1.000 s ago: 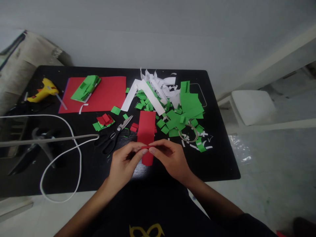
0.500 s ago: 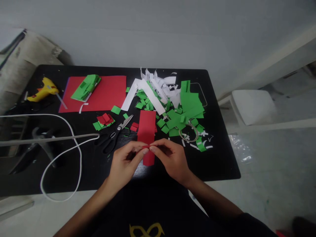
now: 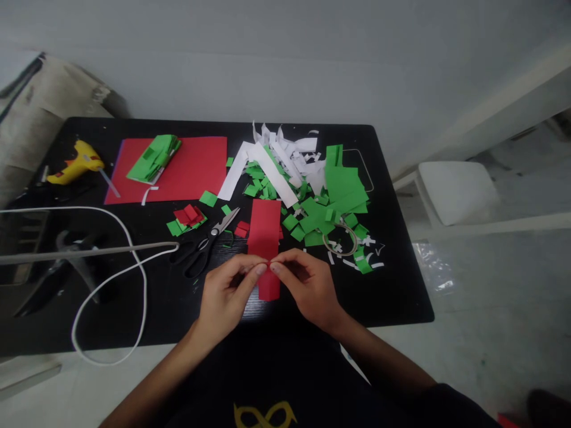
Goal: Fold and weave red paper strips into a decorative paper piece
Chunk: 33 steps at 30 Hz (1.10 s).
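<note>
My left hand (image 3: 231, 282) and my right hand (image 3: 310, 285) meet at the fingertips over a red paper strip (image 3: 265, 223), both closed in a pinch. Between them is a small piece of red paper, mostly covered by the fingers and hard to tell from the strip behind it. The strip runs lengthwise away from me, and its near end (image 3: 269, 289) shows below my fingertips. Beside my left hand lie black-handled scissors (image 3: 209, 241), blades pointing away. Small red paper pieces (image 3: 242, 229) lie just left of the strip.
Green paper pieces (image 3: 345, 187), white paper strips (image 3: 274, 169) and a tape ring (image 3: 339, 239) lie to the right. At the left are red sheets (image 3: 196, 169), a folded green bundle (image 3: 156, 157), a yellow glue gun (image 3: 80, 163) and a looped white cable (image 3: 145, 291).
My fingertips have shifted slightly, and the small red piece between them shows less than before. The view has moved a little; the things on the table stay where they were.
</note>
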{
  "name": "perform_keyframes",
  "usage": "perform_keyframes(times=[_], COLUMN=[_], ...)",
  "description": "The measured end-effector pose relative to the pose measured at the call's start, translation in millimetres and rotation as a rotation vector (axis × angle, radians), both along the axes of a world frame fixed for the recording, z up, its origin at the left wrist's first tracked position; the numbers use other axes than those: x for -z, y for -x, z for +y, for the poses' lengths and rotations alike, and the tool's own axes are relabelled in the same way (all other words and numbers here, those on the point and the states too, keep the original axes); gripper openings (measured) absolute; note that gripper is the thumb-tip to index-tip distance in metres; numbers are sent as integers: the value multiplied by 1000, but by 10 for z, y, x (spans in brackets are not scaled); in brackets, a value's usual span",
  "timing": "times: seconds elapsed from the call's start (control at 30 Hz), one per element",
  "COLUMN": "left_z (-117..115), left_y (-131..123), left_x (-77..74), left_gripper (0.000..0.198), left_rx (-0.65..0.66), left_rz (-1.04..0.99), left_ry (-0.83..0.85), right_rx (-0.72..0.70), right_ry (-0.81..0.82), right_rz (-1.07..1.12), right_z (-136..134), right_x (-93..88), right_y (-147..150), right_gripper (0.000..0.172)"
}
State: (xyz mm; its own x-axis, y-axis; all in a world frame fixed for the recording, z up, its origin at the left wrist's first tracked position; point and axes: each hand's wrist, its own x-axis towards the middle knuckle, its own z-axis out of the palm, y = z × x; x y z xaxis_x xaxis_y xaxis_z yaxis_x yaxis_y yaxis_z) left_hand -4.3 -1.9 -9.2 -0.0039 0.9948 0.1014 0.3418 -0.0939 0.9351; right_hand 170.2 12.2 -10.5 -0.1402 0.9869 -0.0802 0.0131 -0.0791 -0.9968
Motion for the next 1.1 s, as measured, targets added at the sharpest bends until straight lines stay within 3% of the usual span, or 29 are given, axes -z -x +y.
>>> perform_keyframes(times=[0.5,0.7,1.1], left_z=[6,-5,-13], left_y=[1,0,25], left_x=[58,75,154], left_gripper=[9,13,14], left_rx=[5,-12,-23], left_rz=[-69,-113,-41], left_ry=[74,93,48], right_rx=[-53,-6,-15], right_ry=[-17,-40,27], right_rz=[-47,-47,-9], right_z=[18,14,28], right_x=[70,79,101], right_y=[-1,12,15], right_gripper=[9,8,9])
